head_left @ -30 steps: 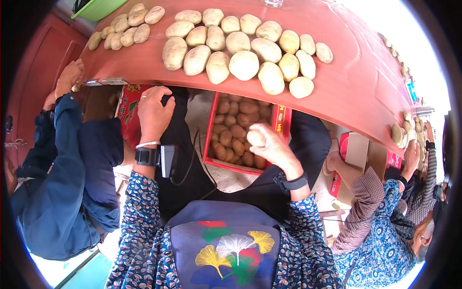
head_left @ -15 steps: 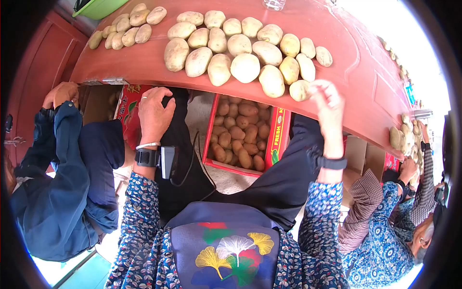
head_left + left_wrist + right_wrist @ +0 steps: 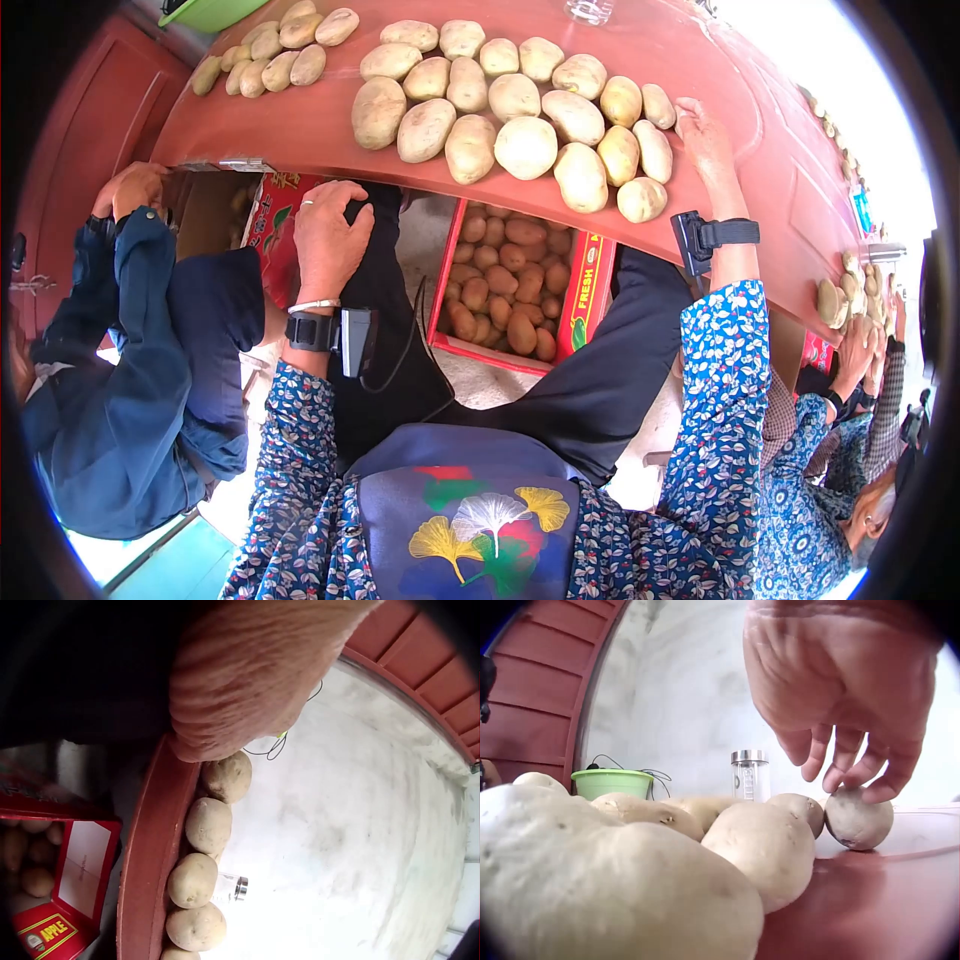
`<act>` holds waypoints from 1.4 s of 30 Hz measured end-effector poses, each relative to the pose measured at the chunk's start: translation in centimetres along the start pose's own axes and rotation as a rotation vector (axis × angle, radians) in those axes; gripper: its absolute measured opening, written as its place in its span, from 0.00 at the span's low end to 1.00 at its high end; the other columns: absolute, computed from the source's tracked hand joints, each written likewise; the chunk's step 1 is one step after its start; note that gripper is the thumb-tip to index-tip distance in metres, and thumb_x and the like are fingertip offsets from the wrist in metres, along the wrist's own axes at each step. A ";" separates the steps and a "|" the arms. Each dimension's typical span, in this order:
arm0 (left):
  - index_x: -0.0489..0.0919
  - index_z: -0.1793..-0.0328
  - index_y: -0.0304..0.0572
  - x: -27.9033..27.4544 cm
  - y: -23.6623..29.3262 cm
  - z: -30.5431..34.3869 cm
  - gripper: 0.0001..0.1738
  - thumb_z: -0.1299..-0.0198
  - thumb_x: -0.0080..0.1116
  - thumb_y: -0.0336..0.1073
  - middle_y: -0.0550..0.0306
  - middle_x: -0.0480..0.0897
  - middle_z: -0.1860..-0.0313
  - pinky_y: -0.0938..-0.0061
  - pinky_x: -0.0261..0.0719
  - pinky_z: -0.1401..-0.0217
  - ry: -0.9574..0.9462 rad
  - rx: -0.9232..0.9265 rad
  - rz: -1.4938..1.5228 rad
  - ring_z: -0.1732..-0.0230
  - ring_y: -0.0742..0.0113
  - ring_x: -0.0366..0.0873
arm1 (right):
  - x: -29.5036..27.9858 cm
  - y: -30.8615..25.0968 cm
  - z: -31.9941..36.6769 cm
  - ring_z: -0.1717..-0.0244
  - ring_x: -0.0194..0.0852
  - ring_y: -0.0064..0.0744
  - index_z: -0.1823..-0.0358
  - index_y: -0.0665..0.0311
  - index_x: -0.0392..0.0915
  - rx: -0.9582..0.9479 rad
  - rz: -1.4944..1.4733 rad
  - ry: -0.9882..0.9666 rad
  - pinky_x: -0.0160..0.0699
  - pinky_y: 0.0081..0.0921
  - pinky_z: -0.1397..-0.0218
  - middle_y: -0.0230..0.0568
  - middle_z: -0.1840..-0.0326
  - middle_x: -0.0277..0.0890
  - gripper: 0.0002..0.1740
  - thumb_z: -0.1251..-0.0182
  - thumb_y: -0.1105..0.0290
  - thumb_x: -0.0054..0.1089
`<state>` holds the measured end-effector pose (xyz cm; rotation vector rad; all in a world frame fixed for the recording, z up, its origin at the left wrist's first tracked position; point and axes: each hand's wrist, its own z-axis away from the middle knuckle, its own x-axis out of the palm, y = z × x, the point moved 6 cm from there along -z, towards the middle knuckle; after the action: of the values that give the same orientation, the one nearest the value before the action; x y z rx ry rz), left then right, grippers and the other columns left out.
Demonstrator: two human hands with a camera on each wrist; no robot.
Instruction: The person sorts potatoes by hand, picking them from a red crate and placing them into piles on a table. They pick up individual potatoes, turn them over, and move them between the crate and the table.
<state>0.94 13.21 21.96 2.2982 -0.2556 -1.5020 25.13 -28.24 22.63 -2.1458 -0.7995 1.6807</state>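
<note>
Reaching over the red table, my right hand (image 3: pixel 708 150) is at the right end of a group of pale potatoes (image 3: pixel 525 147). Seen from the right wrist, its fingers hang loosely bent, with the tips over the top of a round potato (image 3: pixel 859 821) on the tabletop. In that view the thumb side stays apart from the potato. My left hand (image 3: pixel 330 240) rests on my knee, fingers relaxed and holding nothing. Between my legs, below the table edge, stands a red cardboard box (image 3: pixel 590 290) filled with brownish potatoes (image 3: pixel 505 275).
More potatoes (image 3: pixel 280 45) lie at the table's left end, near a green basin (image 3: pixel 210 10). A glass jar (image 3: pixel 750 776) stands behind the group. A person (image 3: pixel 120 350) sits close on my left; others sit on the right, their hands (image 3: pixel 860 355) at more potatoes.
One second ago my right hand held a potato over the box. Half a second ago, without it, the hand was at the table edge; now it is farther over the table. The left hand stays.
</note>
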 end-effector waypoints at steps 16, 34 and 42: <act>0.78 0.64 0.42 0.1 -0.3 0.0 0.09 0.53 0.62 0.31 0.55 0.80 0.60 0.62 0.71 0.47 0.008 0.020 0.010 0.50 0.52 0.74 | 1.2 4.8 -1.7 0.39 0.67 0.48 0.41 0.66 0.69 0.131 0.021 -0.028 0.63 0.38 0.37 0.56 0.43 0.72 0.33 0.42 0.50 0.55; 0.78 0.61 0.42 0.0 -1.1 0.4 0.10 0.51 0.61 0.31 0.55 0.81 0.55 0.63 0.71 0.43 -0.009 0.002 -0.002 0.48 0.53 0.74 | -2.8 0.5 9.8 0.48 0.71 0.53 0.46 0.67 0.69 0.044 0.124 -0.021 0.69 0.41 0.45 0.57 0.51 0.73 0.26 0.42 0.58 0.56; 0.78 0.61 0.43 0.0 -1.3 0.7 0.09 0.51 0.61 0.31 0.54 0.81 0.56 0.63 0.72 0.45 0.005 0.026 0.014 0.49 0.52 0.75 | 1.3 -7.6 22.2 0.63 0.70 0.19 0.53 0.62 0.71 0.225 -0.608 -0.354 0.74 0.21 0.56 0.32 0.66 0.72 0.21 0.50 0.75 0.64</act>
<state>0.23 14.20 21.19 2.3156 -0.2916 -1.4940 2.21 -23.63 19.83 -1.2866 -1.1484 1.7138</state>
